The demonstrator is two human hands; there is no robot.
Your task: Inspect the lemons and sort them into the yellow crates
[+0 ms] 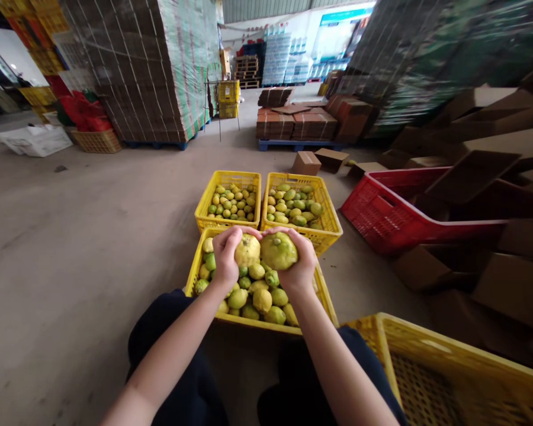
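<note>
Above the nearest yellow crate [266, 327], my left hand [226, 254] is closed round a pale yellow lemon [247, 250]. Beside it my right hand [302, 260] grips a larger green-yellow lemon [279, 251]. The two fruits are held side by side, and the fingertips of both hands come close together behind them. Below lie many yellow and green lemons [262, 300] in the crate, partly hidden by my hands and wrists.
Two more yellow crates, one at left [198, 212] and one at right [337, 228], hold smaller and larger lemons. A yellow crate [426, 337] stands by my right knee. A red crate [368, 216] with cardboard boxes [506, 290] is at right. Flattened cartons [313, 125] sit on a pallet ahead.
</note>
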